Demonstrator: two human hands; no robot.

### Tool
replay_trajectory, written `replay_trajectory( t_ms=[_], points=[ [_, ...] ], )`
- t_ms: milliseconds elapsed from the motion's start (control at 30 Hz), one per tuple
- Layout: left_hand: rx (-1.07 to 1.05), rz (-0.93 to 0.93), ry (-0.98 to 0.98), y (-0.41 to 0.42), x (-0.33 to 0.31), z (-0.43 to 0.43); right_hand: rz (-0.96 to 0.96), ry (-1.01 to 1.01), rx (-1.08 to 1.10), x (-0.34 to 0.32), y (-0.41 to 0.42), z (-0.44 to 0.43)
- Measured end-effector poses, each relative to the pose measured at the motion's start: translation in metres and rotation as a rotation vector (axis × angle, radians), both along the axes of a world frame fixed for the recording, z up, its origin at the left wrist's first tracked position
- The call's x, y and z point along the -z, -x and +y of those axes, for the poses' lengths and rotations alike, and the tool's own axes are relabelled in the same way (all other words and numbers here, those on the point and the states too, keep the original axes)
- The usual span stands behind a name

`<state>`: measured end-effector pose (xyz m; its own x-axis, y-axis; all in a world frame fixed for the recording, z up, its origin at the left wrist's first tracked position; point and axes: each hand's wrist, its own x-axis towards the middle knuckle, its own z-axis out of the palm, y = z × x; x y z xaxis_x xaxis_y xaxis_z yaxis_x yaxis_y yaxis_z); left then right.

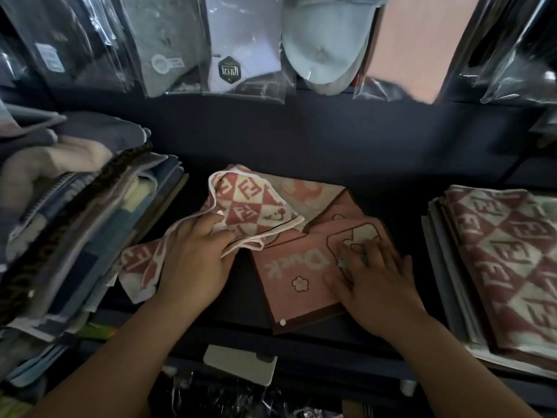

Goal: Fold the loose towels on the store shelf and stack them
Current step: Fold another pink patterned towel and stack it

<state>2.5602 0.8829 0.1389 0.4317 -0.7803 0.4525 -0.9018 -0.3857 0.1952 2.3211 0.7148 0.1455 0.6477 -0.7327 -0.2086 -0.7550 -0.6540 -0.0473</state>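
Gripping a loose red-and-cream checkered towel with white piped edging [247,203] in the left hand [193,260], fingers curled into the bunched cloth and thumb tucked under a fold. Lying rumpled and half open at the middle of the dark shelf [301,146], one end trailing toward the left past the wrist, the other draped over a peach-and-cream towel [310,191] behind it. Pressing down with the right hand [376,276], released and flat, fingers spread straight, on a folded pink towel with a brown border, white "Duck" lettering and a small flower [289,276]. Sitting skewed at the shelf's front edge, just beside the checkered towel and touching it at the upper left corner. Stacked neatly well to the right: a pile of folded red-and-cream checkered towels [506,254] of the same pattern, apart from both hands. Leaning at the left: a tall heap of mixed folded textiles in blue, grey, cream and brown [75,206], close to the left forearm. Hanging above in clear plastic sleeves: a white sock pack with a dark hexagon label [241,55] and a pale blue-grey cap [325,49], with more dark packets on either side. Clipped below the shelf edge, between the forearms: a white price-tag holder [241,363]
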Motion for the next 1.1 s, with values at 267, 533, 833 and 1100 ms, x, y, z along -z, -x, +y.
replay_trajectory(
  t_ms=[267, 533, 833, 1100],
  points=[
    [0.233, 0.053, 0.114, 0.027, -0.050, 0.006, -0.627, -0.018, -0.333, -0.037, -0.028, 0.027],
    [0.308, 0.309, 0.058, 0.036, -0.085, 0.015, -0.826, 0.042, -0.550, -0.072, -0.056, 0.029],
    [0.145, 0.456, 0.066, 0.027, -0.059, 0.026, -1.029, -0.084, -0.214, -0.087, -0.030, -0.005],
    [0.404, 0.337, 0.131, 0.077, -0.071, 0.008, -0.867, -0.044, 0.046, -0.090, -0.002, -0.035]
  ],
)
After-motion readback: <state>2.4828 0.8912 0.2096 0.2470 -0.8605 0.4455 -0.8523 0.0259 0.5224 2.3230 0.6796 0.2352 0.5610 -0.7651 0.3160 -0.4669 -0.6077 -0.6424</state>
